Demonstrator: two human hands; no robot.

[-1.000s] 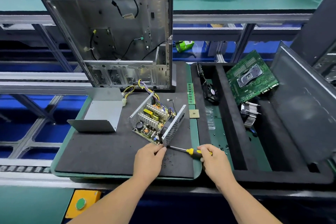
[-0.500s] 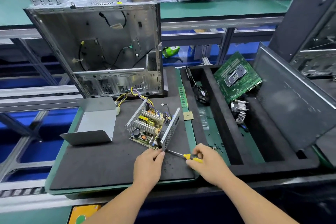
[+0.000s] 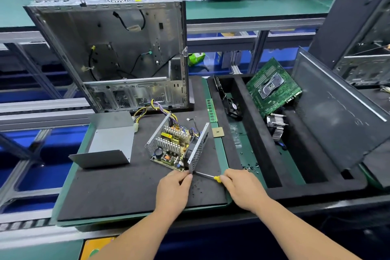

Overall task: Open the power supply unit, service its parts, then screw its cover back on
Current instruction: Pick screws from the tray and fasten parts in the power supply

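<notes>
The open power supply unit [image 3: 177,145] sits on the black foam mat [image 3: 118,192], its circuit board and heat sinks exposed. Its grey metal cover [image 3: 109,143] lies apart to the left. My left hand [image 3: 173,192] pinches the near corner of the unit's perforated side wall. My right hand [image 3: 242,188] grips the yellow handle of a screwdriver [image 3: 207,176], whose tip points at that same near corner. Yellow and purple cables [image 3: 156,107] run from the unit's far side.
An empty computer case [image 3: 118,53] stands behind the mat. A black foam tray [image 3: 274,175] on the right holds a motherboard [image 3: 272,86], a fan [image 3: 232,107] and a heat sink [image 3: 276,126]. A RAM stick [image 3: 211,110], a CPU chip [image 3: 218,132] and loose screws [image 3: 249,167] lie between.
Both hands have kept their places at the unit's near corner. The camera has shifted, so the scene sits a little lower and further left in the frame.
</notes>
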